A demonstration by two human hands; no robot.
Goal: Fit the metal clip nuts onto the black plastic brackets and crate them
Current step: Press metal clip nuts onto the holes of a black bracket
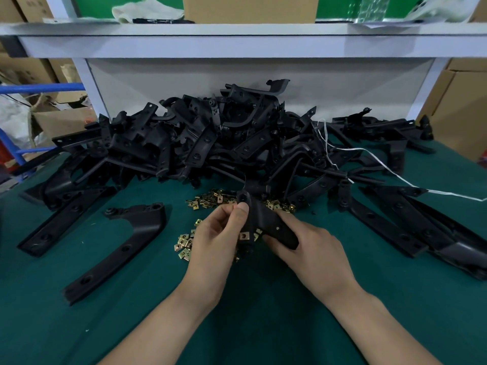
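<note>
Both hands meet over the middle of the table on one black plastic bracket [266, 219], held just above the cloth. Left hand [218, 233] pinches the bracket's upper lug beside a round hole, thumb pressed on the edge; I cannot tell whether a nut sits under the thumb. Right hand [311, 248] grips the bracket's lower arm, fingers curled round it. One square, brass-coloured clip nut [244, 236] with a centre hole is seated on the bracket between the two hands.

Loose clip nuts [184, 246], folded and shiny, lie scattered on the green felt-like table cover [263, 306], under and just beyond the hands. Behind them I see a tangled heap of brackets [200, 138], matte, angular and pierced with holes. A single curved bracket [142, 227] lies flat to the left. White string [390, 169] trails over the right of the heap. A pale shelf [237, 35] above carries a cardboard box [250, 7].
</note>
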